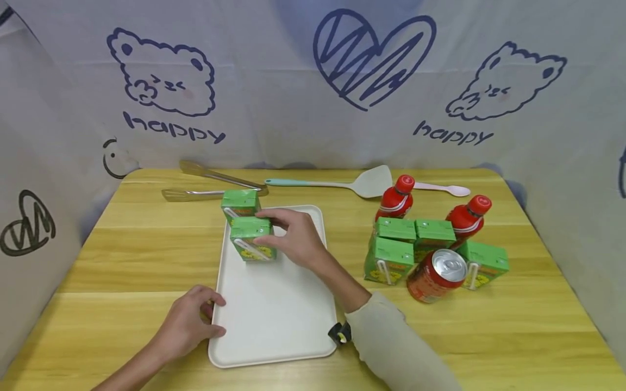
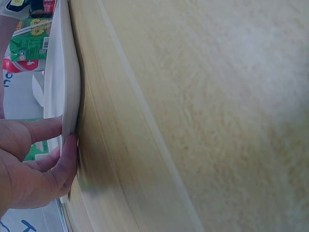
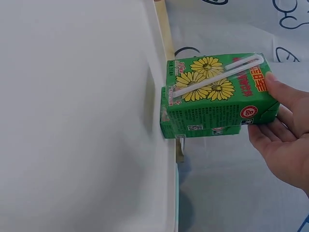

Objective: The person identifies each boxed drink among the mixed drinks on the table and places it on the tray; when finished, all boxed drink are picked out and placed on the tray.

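My right hand pinches the upper part of a green drink carton with yellow flowers and a straw on its side. The carton is upright at the far left of a white tray. Just behind it stands a second green carton, partly hidden. Whether the held carton touches the tray surface I cannot tell. At the tray's left edge, my left hand grips the rim between thumb and fingers, as the left wrist view shows.
Right of the tray are several green cartons, a red can and two red bottles. Along the back lie metal tongs, a spatula and a pink spoon. A drawn-on white cloth hangs behind.
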A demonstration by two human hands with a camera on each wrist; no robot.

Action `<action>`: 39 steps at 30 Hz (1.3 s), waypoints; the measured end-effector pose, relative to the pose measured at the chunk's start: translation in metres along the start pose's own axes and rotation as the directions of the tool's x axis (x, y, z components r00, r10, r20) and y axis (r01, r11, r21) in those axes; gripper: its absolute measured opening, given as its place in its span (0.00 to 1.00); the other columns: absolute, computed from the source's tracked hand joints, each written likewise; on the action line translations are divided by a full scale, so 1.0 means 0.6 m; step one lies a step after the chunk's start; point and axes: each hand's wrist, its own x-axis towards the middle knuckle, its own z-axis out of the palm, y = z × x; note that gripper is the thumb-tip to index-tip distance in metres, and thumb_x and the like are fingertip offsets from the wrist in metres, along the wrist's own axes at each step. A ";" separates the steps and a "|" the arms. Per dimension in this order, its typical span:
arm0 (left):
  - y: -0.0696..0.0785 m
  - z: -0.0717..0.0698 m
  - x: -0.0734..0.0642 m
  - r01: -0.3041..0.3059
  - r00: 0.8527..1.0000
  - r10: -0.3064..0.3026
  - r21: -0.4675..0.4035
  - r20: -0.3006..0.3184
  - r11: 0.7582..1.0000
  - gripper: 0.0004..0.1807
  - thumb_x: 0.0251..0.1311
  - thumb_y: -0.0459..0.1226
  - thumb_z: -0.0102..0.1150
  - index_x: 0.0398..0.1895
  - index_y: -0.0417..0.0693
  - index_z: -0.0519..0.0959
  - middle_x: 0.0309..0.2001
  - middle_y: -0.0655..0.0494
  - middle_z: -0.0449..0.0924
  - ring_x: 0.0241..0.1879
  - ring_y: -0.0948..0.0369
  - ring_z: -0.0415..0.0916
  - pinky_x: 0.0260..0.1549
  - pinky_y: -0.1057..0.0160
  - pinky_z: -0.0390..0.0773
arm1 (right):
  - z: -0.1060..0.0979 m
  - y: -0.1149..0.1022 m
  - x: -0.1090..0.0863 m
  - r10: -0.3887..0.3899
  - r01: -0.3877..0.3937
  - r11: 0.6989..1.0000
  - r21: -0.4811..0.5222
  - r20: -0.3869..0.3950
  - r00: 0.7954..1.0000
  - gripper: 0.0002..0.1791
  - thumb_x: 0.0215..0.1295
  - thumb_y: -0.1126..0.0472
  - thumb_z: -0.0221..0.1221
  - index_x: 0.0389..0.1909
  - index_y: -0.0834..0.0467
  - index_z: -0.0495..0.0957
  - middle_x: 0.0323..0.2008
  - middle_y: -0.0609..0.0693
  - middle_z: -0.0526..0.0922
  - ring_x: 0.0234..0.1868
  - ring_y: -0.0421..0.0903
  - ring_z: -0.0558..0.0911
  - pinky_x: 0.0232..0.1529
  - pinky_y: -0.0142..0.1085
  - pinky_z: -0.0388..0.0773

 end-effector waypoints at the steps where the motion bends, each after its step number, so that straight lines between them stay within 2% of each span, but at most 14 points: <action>1: 0.000 0.000 0.000 -0.004 1.000 0.004 0.003 -0.004 1.000 0.23 0.32 0.27 0.77 0.37 0.42 0.79 0.39 0.52 0.74 0.32 0.62 0.72 0.23 0.70 0.72 | 0.003 0.001 0.003 0.000 0.000 1.000 0.001 0.007 1.000 0.24 0.51 0.65 0.69 0.52 0.61 0.79 0.53 0.55 0.81 0.56 0.48 0.80 0.55 0.28 0.75; 13: 0.000 0.000 0.000 0.025 1.000 -0.025 -0.001 0.015 1.000 0.23 0.32 0.27 0.77 0.37 0.41 0.79 0.38 0.52 0.73 0.32 0.61 0.71 0.22 0.70 0.72 | 0.036 0.013 0.030 0.051 -0.051 0.999 -0.001 0.027 0.998 0.24 0.50 0.65 0.70 0.51 0.60 0.79 0.54 0.57 0.80 0.56 0.49 0.80 0.56 0.33 0.76; 18: 0.000 0.002 0.001 0.026 1.000 -0.026 -0.001 0.015 1.000 0.23 0.32 0.27 0.77 0.37 0.42 0.79 0.38 0.53 0.74 0.32 0.61 0.71 0.23 0.70 0.72 | 0.036 0.018 0.036 0.073 -0.072 0.997 -0.014 0.039 0.997 0.24 0.50 0.63 0.70 0.51 0.58 0.79 0.55 0.56 0.79 0.57 0.48 0.79 0.54 0.30 0.76; 30: 0.004 -0.002 0.002 0.039 0.999 -0.039 0.007 0.011 0.999 0.24 0.31 0.27 0.77 0.37 0.41 0.79 0.39 0.52 0.74 0.31 0.61 0.72 0.22 0.70 0.72 | 0.034 0.019 0.049 0.094 -0.092 0.995 -0.025 0.087 0.992 0.25 0.51 0.61 0.70 0.53 0.57 0.78 0.58 0.55 0.77 0.59 0.47 0.78 0.55 0.29 0.74; 34: 0.004 -0.002 0.002 0.041 0.999 -0.041 0.011 0.012 0.999 0.24 0.31 0.27 0.77 0.37 0.41 0.79 0.39 0.52 0.74 0.31 0.61 0.72 0.22 0.70 0.72 | 0.027 0.017 0.048 0.077 -0.068 0.994 -0.082 0.113 0.991 0.28 0.51 0.57 0.70 0.55 0.55 0.77 0.59 0.53 0.77 0.61 0.46 0.76 0.57 0.30 0.73; 39: 0.002 -0.002 0.002 0.049 0.999 -0.049 0.010 0.015 0.999 0.24 0.31 0.27 0.77 0.37 0.42 0.79 0.39 0.52 0.74 0.31 0.61 0.71 0.22 0.70 0.72 | 0.017 0.008 0.043 0.009 0.002 0.994 -0.110 0.104 0.995 0.30 0.51 0.56 0.70 0.57 0.56 0.76 0.59 0.51 0.77 0.63 0.45 0.74 0.61 0.31 0.70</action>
